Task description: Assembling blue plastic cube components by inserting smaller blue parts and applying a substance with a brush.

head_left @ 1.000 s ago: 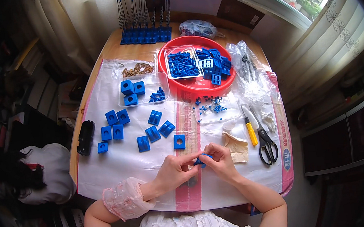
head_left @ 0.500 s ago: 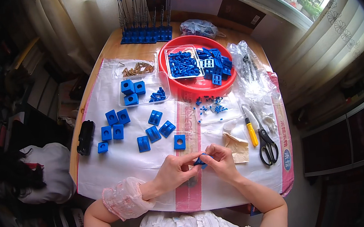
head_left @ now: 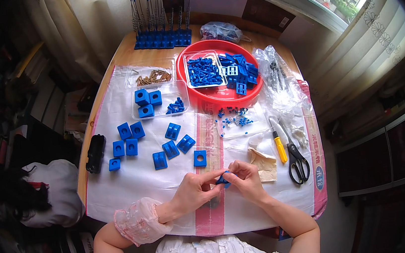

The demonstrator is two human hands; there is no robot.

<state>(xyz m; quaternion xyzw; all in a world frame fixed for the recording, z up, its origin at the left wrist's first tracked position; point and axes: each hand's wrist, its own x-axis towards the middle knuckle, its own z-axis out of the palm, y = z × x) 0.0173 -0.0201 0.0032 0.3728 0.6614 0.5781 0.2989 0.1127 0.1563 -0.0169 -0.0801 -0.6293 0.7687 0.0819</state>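
Between both hands, near the front of the table, is a small blue plastic part (head_left: 225, 179), mostly covered by fingers. My left hand (head_left: 195, 189) pinches it from the left with thumb and forefinger. From the other side my right hand (head_left: 246, 179) grips it, fingers closed. Just beyond lies a blue block with a round hole (head_left: 199, 158). Grooved blue blocks (head_left: 170, 149) lie to its left, and several holed blue blocks (head_left: 131, 146) sit farther left.
A red basin (head_left: 224, 96) holds blue parts. Clear trays (head_left: 185, 98) stand beside it. Tiny parts (head_left: 236, 118) are scattered nearby. At right lie a yellow-handled screwdriver (head_left: 280, 148), black scissors (head_left: 297, 163) and a plastic bag (head_left: 280, 87). A person (head_left: 53, 193) is at far left.
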